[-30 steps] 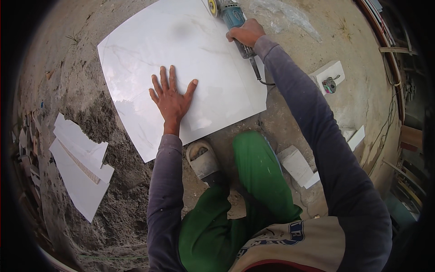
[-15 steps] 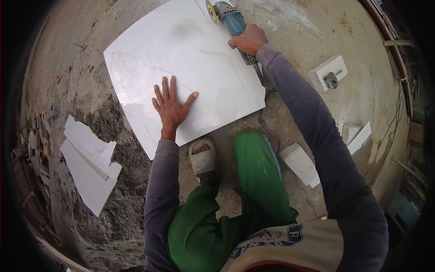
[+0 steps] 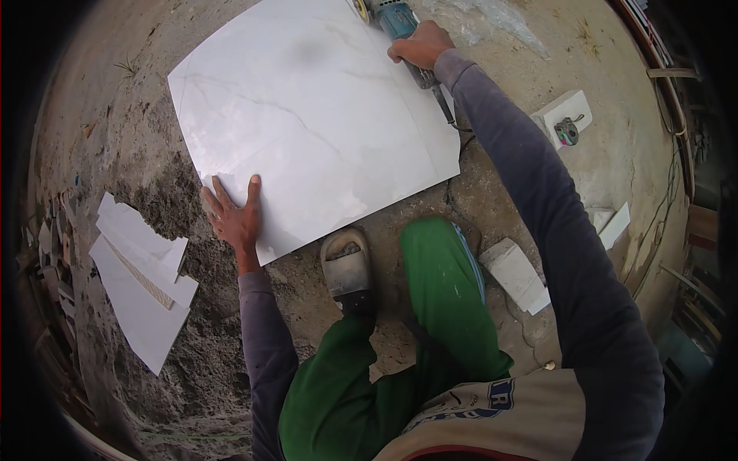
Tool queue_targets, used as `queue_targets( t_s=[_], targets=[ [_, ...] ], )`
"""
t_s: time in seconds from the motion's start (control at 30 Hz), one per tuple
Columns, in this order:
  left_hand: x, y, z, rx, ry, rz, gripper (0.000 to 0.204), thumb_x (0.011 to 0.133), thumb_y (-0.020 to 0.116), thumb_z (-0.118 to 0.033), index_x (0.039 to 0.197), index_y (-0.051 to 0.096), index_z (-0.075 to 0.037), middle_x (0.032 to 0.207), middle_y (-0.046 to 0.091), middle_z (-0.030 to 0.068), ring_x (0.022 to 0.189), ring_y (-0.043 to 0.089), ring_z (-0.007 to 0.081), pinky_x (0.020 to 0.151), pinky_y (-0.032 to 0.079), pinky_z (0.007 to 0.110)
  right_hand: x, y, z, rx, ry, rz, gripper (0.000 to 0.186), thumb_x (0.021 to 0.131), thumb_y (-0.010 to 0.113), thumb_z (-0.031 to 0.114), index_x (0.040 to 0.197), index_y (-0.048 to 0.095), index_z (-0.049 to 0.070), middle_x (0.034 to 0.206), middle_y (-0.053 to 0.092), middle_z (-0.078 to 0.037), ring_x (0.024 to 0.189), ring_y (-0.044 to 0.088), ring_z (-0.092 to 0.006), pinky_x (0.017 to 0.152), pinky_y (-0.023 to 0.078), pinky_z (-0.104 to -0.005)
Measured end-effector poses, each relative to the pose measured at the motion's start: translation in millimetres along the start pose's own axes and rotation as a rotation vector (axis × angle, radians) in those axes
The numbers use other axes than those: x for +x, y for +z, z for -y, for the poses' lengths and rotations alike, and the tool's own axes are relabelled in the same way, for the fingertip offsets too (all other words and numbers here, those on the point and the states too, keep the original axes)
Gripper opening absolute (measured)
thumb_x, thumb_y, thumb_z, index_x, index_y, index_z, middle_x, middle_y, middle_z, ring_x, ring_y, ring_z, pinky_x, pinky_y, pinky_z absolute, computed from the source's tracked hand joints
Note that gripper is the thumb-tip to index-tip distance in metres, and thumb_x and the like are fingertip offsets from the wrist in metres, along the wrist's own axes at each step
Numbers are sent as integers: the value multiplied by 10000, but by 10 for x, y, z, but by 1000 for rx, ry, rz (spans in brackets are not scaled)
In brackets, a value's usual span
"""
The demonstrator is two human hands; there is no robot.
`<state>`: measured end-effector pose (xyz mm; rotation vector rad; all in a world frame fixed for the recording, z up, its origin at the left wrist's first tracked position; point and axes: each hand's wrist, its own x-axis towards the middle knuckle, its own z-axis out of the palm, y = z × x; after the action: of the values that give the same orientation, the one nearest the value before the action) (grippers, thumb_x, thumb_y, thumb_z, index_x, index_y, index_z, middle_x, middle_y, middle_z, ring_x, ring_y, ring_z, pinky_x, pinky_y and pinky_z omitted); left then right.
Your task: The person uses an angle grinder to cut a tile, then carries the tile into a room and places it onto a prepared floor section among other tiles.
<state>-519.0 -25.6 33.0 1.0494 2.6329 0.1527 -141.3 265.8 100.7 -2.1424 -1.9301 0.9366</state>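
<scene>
A large glossy white tile (image 3: 330,123) with faint grey veining lies on the ground before me. My left hand (image 3: 234,217) rests at its near left edge, fingers spread, the thumb on the top face and some fingertips along the side. With my right hand (image 3: 423,46) I grip a teal angle grinder (image 3: 396,21) by its dark body, over the tile's far right edge. The grinder's yellow disc (image 3: 361,9) is partly cut off by the top of the picture. A black cord (image 3: 444,104) trails from the tool's rear toward me.
Broken white tile pieces (image 3: 146,288) lie on rough soil at left. Toward the right are a white block (image 3: 565,107) bearing a tape measure (image 3: 567,131), and more white offcuts (image 3: 515,273). Clear plastic sheeting (image 3: 503,23) sits beyond the grinder. My sandalled foot (image 3: 346,265) is close to the tile's near edge.
My left hand has moved left and nearer, from the tile's face to its left edge. The grinder now sits slightly higher in the picture, still in my right hand.
</scene>
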Motion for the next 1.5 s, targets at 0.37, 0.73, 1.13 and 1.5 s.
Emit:
queue_targets(
  t_s=[0.37, 0.73, 1.13, 1.5],
  targets=[
    [1, 7, 18, -40, 17, -36, 1142, 801, 630, -857, 1705, 243, -276, 1789, 109, 93, 1494, 318, 525, 1151, 293, 728, -16, 39, -14, -27, -2, -13, 552, 586, 813, 334, 994, 781, -37, 1081, 765, -237, 961, 760, -358, 837, 615, -403],
    [-2, -4, 5, -35, 21, -34, 1144, 796, 639, -857, 1702, 253, -276, 1785, 128, 98, 1487, 334, 522, 1162, 306, 703, -15, 78, -38, 3, -78, -42, 526, 579, 818, 371, 835, 752, -84, 928, 751, -261, 816, 748, -357, 743, 609, -418],
    [-16, -1, -5, -42, 22, -43, 1137, 803, 634, -855, 1702, 254, -272, 1785, 128, 100, 1489, 332, 511, 1163, 304, 695, -26, 45, 23, -7, -30, -28, 502, 573, 805, 361, 830, 755, -67, 946, 754, -245, 818, 736, -353, 728, 594, -417],
    [-14, 8, 13, -38, 41, -59, 1136, 803, 627, -867, 1700, 262, -272, 1781, 137, 110, 1468, 360, 512, 1157, 313, 699, 101, 57, 65, -23, -56, -26, 478, 572, 805, 355, 800, 746, -61, 912, 742, -213, 782, 711, -323, 701, 574, -406]
  ],
)
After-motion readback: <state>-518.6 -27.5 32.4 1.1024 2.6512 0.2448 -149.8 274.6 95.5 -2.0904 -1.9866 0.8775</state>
